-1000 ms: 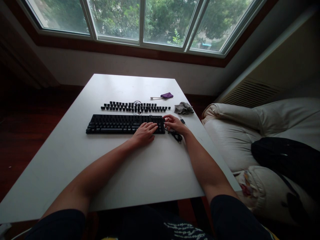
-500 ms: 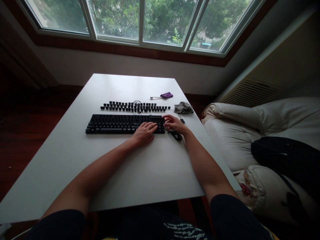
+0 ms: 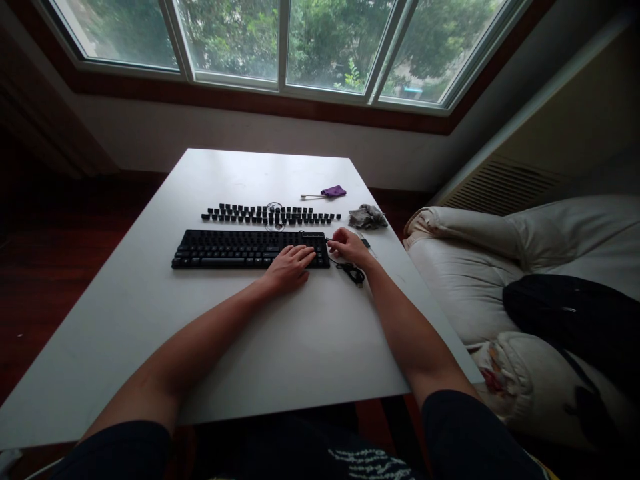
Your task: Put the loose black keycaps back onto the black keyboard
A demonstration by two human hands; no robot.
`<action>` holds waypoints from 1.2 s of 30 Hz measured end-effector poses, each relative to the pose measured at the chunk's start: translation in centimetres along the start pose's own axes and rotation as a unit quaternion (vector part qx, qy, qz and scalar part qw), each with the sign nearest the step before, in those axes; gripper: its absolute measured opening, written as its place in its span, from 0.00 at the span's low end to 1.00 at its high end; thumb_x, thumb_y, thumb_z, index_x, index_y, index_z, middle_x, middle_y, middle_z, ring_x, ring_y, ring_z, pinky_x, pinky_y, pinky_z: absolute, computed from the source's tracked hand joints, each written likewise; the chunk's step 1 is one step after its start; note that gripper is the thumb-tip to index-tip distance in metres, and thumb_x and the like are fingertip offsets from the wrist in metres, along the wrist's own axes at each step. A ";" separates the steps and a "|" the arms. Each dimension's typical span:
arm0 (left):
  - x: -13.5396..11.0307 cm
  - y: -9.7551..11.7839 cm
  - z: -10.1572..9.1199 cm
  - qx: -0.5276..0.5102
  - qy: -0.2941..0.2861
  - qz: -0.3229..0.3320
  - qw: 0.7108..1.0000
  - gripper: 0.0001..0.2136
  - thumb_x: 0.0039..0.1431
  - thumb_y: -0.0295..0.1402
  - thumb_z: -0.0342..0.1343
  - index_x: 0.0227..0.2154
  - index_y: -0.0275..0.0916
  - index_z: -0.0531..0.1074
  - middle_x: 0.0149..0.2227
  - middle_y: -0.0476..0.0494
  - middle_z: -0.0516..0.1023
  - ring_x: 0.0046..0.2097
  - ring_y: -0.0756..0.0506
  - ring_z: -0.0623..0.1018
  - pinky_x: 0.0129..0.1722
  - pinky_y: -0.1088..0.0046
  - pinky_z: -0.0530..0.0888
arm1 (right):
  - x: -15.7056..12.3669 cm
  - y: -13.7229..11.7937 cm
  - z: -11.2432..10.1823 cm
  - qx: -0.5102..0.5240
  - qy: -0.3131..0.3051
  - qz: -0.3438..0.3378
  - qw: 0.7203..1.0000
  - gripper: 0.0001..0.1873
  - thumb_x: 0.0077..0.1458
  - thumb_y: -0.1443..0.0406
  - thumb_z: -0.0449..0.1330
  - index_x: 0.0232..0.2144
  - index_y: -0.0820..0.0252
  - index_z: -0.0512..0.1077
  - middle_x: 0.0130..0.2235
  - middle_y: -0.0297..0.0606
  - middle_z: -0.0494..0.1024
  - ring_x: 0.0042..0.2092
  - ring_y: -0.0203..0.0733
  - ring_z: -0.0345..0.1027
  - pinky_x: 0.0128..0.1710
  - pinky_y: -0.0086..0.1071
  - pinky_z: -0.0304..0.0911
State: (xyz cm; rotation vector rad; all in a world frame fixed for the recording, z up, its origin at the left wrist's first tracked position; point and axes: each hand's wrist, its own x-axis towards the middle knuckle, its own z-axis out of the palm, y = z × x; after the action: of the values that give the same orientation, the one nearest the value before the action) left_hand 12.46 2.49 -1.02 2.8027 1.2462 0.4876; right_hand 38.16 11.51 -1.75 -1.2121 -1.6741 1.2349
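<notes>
A black keyboard [image 3: 240, 248] lies mid-bench [image 3: 250, 347] (its key legends are too small to read). The left hand [image 3: 289, 265] rests flat and open on its right end. The right hand [image 3: 350, 248] curls at its right edge, and I cannot tell whether it grips anything. Loose keycaps [image 3: 270, 214] line up just behind.

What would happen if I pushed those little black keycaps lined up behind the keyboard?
They'd probably scatter: the keycaps are many small separate pieces sitting loose in rows on the smooth white table. Each looks tiny, so likely very light. Being blocky, they'd likely slide or tip rather than roll.
</notes>
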 end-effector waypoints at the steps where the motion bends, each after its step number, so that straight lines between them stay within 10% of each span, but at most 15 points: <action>1: 0.0 0.0 0.0 0.000 0.000 0.000 1.000 0.27 0.64 0.36 0.51 0.66 0.38 0.62 0.68 0.39 0.63 0.68 0.37 0.62 0.67 0.55 0.59 | 0.1 0.0 0.0 -0.023 0.016 -0.004 1.000 0.21 0.47 0.51 0.70 0.32 0.55 0.65 0.30 0.31 0.72 0.28 0.37 0.70 0.23 0.29 0.66; 12: 0.2 0.1 -0.6 0.010 -0.001 0.002 1.000 0.28 0.64 0.36 0.51 0.66 0.38 0.62 0.69 0.38 0.62 0.68 0.37 0.62 0.66 0.55 0.59 | -0.2 -1.0 0.5 -0.218 -0.010 -0.097 0.971 0.15 0.55 0.53 0.63 0.42 0.52 0.76 0.23 0.26 0.63 0.26 0.35 0.58 0.30 0.30 0.56; 30: 0.1 0.0 -0.3 0.005 0.010 0.002 1.000 0.28 0.63 0.35 0.53 0.66 0.40 0.63 0.68 0.38 0.63 0.67 0.37 0.63 0.66 0.53 0.61 | -0.2 -0.9 -0.5 -0.081 -0.105 -0.031 0.991 0.24 0.50 0.53 0.67 0.48 0.57 0.74 0.25 0.29 0.74 0.25 0.35 0.69 0.25 0.28 0.63; 36: 0.1 0.0 -0.4 0.005 0.005 0.001 1.000 0.27 0.64 0.36 0.51 0.66 0.38 0.63 0.69 0.40 0.63 0.68 0.38 0.62 0.67 0.55 0.59 | 0.0 -0.8 -0.9 -0.127 -0.039 -0.071 0.989 0.23 0.50 0.52 0.68 0.45 0.56 0.77 0.27 0.30 0.75 0.27 0.35 0.66 0.27 0.28 0.65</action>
State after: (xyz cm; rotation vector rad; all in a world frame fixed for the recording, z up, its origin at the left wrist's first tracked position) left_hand 12.41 2.45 -0.63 2.8145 1.2520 0.4985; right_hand 38.73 11.68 -0.72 -1.1802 -1.9874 1.0171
